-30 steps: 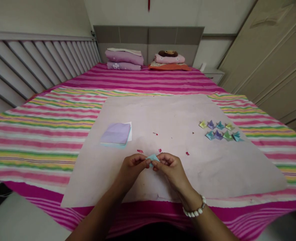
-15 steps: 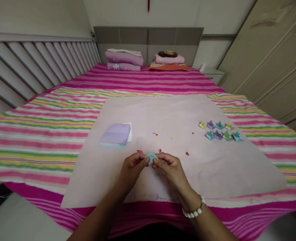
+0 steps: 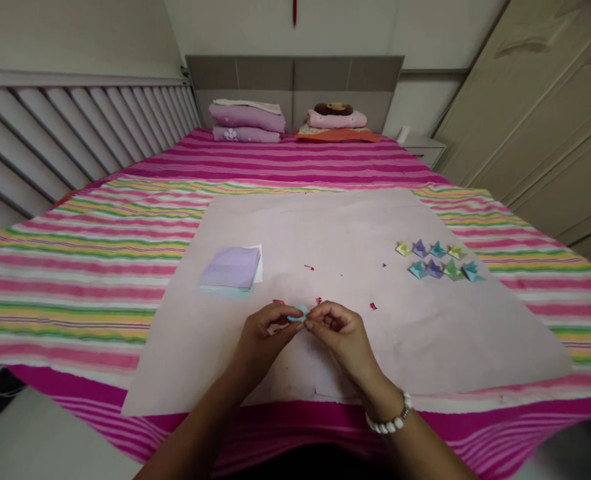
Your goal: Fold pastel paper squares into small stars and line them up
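A small folded piece of light blue paper (image 3: 299, 315) is pinched between my two hands, just above the large pale sheet (image 3: 365, 220). My left hand (image 3: 265, 333) grips its left side between thumb and fingers. Thumb and forefinger of my right hand (image 3: 339, 332) are closed on its right end; a white beaded bracelet (image 3: 390, 420) circles that wrist. Fingertips hide part of the folded paper. Small red scraps (image 3: 373, 306) lie near my hands. To the left is a stack of square paper sheets (image 3: 231, 268), purple on top.
Several folded paper figures (image 3: 434, 269) in yellow, purple, blue and green stand in two rows on the right of the sheet. A striped bedspread (image 3: 90, 267) surrounds it. Folded bedding (image 3: 248, 120) is piled by the headboard (image 3: 265, 73). A slatted rail (image 3: 85, 127) runs along the left.
The light blue paper has turned from a flat, wide view to a narrower one. My left fingers have shifted along it, and my right fingertips have drawn together on its right end.
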{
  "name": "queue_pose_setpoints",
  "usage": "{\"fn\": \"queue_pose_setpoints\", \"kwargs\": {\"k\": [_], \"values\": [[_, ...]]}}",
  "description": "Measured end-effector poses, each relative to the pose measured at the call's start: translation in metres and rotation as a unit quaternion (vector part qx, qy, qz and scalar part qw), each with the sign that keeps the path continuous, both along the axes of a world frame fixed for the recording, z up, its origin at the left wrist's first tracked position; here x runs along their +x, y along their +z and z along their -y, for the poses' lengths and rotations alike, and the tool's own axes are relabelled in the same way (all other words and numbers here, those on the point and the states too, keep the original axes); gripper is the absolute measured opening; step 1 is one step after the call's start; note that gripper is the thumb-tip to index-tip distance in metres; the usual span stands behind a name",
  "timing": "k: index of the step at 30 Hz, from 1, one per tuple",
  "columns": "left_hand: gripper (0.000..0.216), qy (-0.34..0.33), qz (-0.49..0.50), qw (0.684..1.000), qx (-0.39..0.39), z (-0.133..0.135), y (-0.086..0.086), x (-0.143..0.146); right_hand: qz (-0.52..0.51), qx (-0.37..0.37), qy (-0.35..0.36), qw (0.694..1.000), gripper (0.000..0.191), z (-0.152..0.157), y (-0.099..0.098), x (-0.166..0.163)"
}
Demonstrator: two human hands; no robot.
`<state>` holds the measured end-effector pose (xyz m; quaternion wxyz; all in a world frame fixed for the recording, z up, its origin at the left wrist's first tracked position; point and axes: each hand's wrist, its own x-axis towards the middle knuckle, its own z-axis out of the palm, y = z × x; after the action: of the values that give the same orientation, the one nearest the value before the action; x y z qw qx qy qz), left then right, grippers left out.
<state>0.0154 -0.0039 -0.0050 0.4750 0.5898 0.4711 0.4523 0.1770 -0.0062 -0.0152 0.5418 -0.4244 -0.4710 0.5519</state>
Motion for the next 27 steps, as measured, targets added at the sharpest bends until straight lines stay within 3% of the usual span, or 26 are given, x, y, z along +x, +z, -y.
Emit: {"fn": "queue_pose_setpoints", "kwargs": {"k": [7, 21, 27], "values": [[0.022, 0.026, -0.038, 0.999, -0.015, -0.0005, -0.0013, -0.0009, 0.056, 0.032, -0.029, 0.997, 0.01, -0.0004, 0.0003, 0.0008], [0.011, -0.017, -0.124, 0.988, 0.092, -0.005, -0.0042, -0.0047, 0.104, 0.09, -0.041, 0.99, 0.015, -0.0002, -0.0035, 0.0018], [0.009, -0.031, -0.152, 0.984, 0.083, -0.002, -0.0022, -0.0054, 0.129, 0.107, -0.024, 0.986, 0.011, -0.0011, -0.0025, 0.0036]]}}
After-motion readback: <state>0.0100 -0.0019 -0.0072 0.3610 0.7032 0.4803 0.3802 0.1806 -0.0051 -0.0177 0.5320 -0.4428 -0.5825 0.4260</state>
